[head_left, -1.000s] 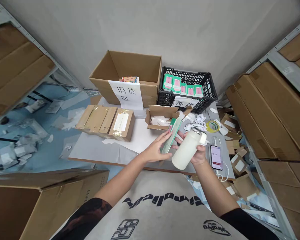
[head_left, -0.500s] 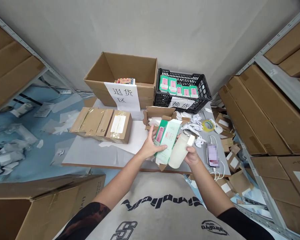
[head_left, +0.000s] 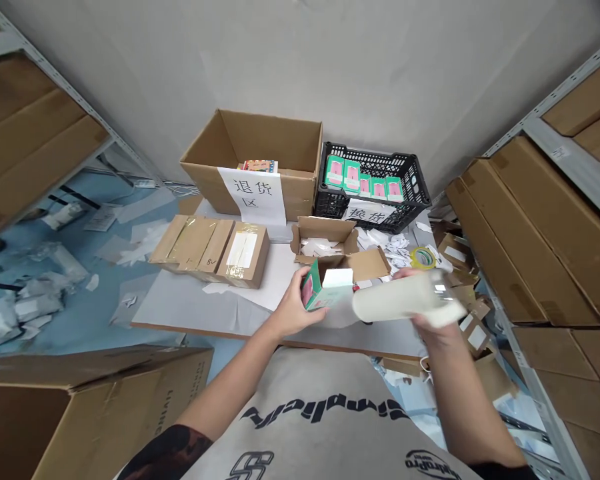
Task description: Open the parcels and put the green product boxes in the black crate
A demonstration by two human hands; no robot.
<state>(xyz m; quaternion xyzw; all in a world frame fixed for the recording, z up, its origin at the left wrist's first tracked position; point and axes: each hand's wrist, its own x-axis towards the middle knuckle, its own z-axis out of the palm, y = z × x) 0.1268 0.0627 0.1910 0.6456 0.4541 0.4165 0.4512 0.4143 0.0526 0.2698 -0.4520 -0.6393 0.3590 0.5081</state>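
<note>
A green and pink product box (head_left: 330,293) with a raised white end flap is gripped by my left hand (head_left: 299,300) above the front of the table. My right hand (head_left: 433,320) is closed around a pale frosted bottle (head_left: 393,298), tilted almost level, its base turned towards the box. A silvery part shows at the bottle's other end, slightly blurred. Just behind both hands sits an opened brown carton (head_left: 327,230) with white wrapping in it.
Taped cartons (head_left: 207,250) stand on the table's left. At the back are a large cardboard box (head_left: 250,183) and a black crate (head_left: 375,177) of similar green boxes. Crumpled paper (head_left: 393,247) and a tape roll (head_left: 423,257) lie right. Shelving flanks both sides.
My right hand has moved right with the bottle, tipping it from nearly upright to almost level. The green box in my left hand has turned, its end flap now facing the bottle.
</note>
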